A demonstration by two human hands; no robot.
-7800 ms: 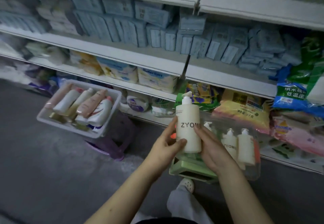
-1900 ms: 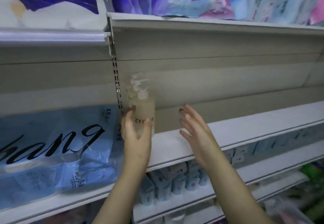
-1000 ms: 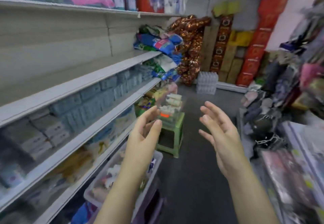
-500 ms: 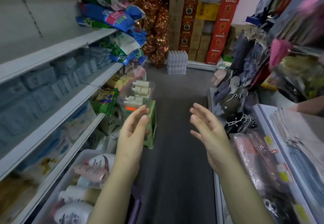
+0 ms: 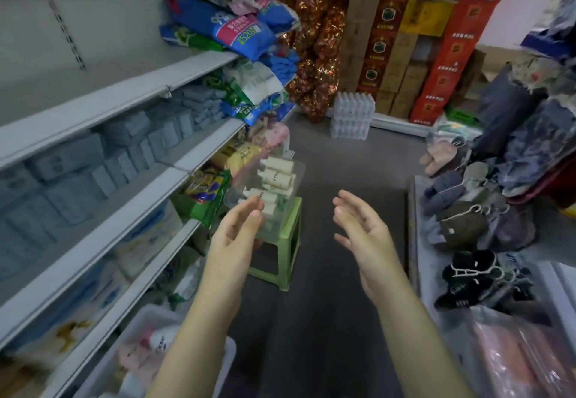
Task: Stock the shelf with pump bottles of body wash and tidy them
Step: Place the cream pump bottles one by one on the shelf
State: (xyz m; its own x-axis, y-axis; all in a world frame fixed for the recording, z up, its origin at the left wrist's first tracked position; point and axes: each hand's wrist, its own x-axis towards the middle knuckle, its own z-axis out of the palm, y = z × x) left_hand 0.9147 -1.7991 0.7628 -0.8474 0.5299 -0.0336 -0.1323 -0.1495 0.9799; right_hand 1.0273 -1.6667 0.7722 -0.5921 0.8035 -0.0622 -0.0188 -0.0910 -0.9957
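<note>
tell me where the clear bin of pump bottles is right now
Head view, centre: the clear bin of cream pump bottles sits on the green stool in the aisle, beside the left-hand shelving, just beyond the left hand.

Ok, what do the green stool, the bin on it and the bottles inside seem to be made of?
Green stool: probably moulded plastic, matte, one-piece legs. Bin: clear plastic, contents visible through its wall. Pump bottles: opaque cream plastic, likely; finish too blurred to judge.

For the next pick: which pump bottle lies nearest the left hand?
The frontmost bottle in the clear bin, beside the left hand; others lie behind.
</note>
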